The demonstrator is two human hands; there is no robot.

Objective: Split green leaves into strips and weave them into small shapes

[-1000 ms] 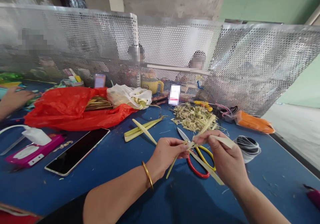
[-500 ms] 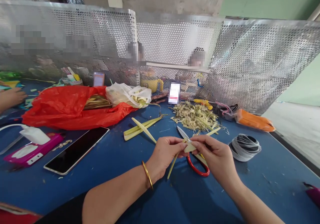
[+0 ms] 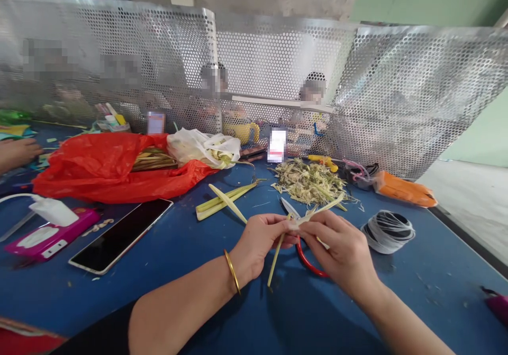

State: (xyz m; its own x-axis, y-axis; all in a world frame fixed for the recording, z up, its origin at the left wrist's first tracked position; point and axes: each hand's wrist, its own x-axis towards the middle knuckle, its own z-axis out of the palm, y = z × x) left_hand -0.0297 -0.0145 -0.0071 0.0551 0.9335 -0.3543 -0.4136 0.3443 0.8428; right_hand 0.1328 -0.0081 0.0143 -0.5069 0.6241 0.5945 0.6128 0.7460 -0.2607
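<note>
Head view: the left hand point(image 3: 260, 241) and right hand point(image 3: 343, 252) meet above the blue worktop point(image 3: 178, 260). Each grip is pinched shut on the same pale leaf strip point(image 3: 275, 260), with the fingertips almost touching at its middle. One end of the strip hangs toward the worktop; the other points up and to the right. Red-handled scissors point(image 3: 307, 264) lie just beneath the hands. A pile of leaf scraps point(image 3: 309, 182) sits behind, a coil of white thread point(image 3: 388, 231) lies near the right hand, and a phone point(image 3: 121, 236) lies well to the left.
</note>
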